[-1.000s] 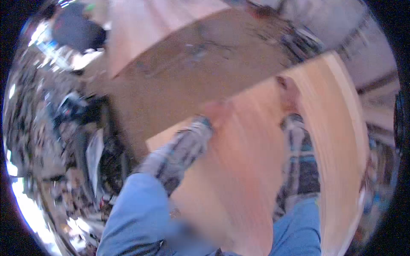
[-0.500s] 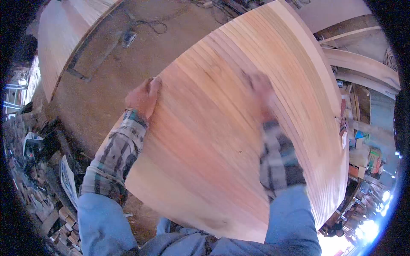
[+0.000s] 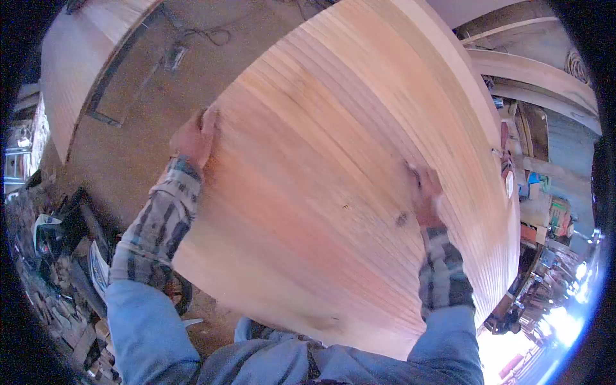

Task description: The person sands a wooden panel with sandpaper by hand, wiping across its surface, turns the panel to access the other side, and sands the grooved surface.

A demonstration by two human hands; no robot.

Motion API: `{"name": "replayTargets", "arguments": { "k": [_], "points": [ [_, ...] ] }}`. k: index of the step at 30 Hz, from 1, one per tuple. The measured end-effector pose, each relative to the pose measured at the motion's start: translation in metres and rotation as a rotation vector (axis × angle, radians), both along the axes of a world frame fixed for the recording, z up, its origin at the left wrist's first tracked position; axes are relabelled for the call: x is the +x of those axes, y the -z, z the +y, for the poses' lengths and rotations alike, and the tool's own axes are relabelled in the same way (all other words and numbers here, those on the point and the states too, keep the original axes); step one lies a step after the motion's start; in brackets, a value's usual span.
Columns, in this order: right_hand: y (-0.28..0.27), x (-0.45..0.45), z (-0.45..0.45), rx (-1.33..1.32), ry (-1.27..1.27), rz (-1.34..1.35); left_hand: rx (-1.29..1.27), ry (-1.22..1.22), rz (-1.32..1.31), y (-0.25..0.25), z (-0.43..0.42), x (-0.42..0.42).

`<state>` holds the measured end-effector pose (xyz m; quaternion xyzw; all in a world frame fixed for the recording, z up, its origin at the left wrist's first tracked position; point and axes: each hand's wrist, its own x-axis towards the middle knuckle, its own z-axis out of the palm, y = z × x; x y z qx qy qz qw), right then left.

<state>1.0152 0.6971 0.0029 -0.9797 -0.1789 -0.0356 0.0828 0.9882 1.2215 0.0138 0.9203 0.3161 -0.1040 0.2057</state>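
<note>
Panel (image 3: 289, 192) of wood, large and with curved edges, in the middle of the view, just in front of the person's body. On its face, many narrow strips side by side, of pale yellow, orange and pink tone, running slantwise and coming closer together toward the lower right. Also on the face, a dark knot (image 3: 402, 219), to the left of and a little below the right hand (image 3: 427, 192), and a smaller mark (image 3: 345, 206) more to the left.

At the left edge of the panel, the left hand (image 3: 194, 140), bent around this edge and grasping it. Farther right, the right hand, laid on the face with fingers partly bent, somewhat blurred; pressing or only resting, not possible to tell. On both forearms, checked cuffs (image 3: 160, 218) below the wrists, then blue sleeves (image 3: 147, 327).

At the upper left, a second panel (image 3: 96, 51), apart from the first one, with a dark rim. Between the two, brown floor (image 3: 135, 167), with a thin cord (image 3: 215, 33) and a small object (image 3: 174, 58), too unclear to name. At the right, curved beams (image 3: 539, 74) and a coil (image 3: 575, 66). At the lower left, many wood pieces (image 3: 64, 321) in a heap.
</note>
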Motion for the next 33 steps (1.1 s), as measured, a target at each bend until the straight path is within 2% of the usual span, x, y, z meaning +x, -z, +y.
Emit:
{"name": "replayTargets", "arguments": {
  "k": [4,8,10,12,13,15,16,19,21,23,26,27,29,30,31,32,33],
  "points": [
    [-0.009,0.013,0.026,0.053,-0.17,-0.133,0.005,0.014,-0.074,0.003,0.001,0.0],
    [0.047,0.136,0.2,0.062,-0.468,-0.416,-0.021,0.014,-0.026,0.009,0.002,0.001],
    [0.052,0.202,0.311,0.318,-0.497,-0.374,-0.026,0.019,-0.008,0.014,0.005,0.0],
    [0.001,0.215,0.377,0.126,-0.315,0.062,-0.07,0.014,-0.018,0.017,0.009,0.001],
    [0.015,0.216,0.373,0.132,-0.314,0.055,-0.064,0.015,-0.024,0.01,0.011,0.0],
    [0.06,0.219,0.331,0.264,-0.454,-0.371,-0.115,0.009,-0.054,0.006,0.004,-0.001],
    [0.051,0.197,0.29,0.271,-0.443,-0.405,-0.137,0.022,-0.049,0.009,0.003,0.0],
    [0.015,0.112,0.141,0.29,-0.152,-0.041,-0.059,0.028,0.037,0.013,0.007,0.002],
    [-0.003,0.061,0.048,0.271,-0.022,0.089,-0.002,0.023,-0.021,0.008,0.005,0.001],
    [-0.027,0.03,0.013,0.272,0.065,0.107,-0.051,0.035,-0.065,0.025,0.013,0.002],
    [-0.033,0.055,0.06,0.226,-0.005,0.129,-0.05,0.042,-0.062,0.019,0.008,0.0],
    [0.009,0.086,0.07,0.203,-0.149,-0.054,0.0,0.044,-0.018,0.012,0.006,0.002],
    [0.011,0.136,0.166,0.347,-0.249,-0.041,0.034,0.019,0.0,0.008,0.0,0.003],
    [0.012,0.164,0.217,0.304,-0.315,-0.057,0.055,0.006,0.02,0.008,0.0,0.002],
    [0.018,0.19,0.262,0.409,-0.405,-0.127,0.073,-0.003,0.016,0.013,0.005,0.001],
    [0.04,0.22,0.3,0.317,-0.34,-0.189,0.044,0.021,0.0,0.022,0.011,0.0],
    [0.034,0.233,0.334,0.217,-0.321,-0.105,0.005,0.063,-0.019,0.024,0.013,0.004]
  ]
}}
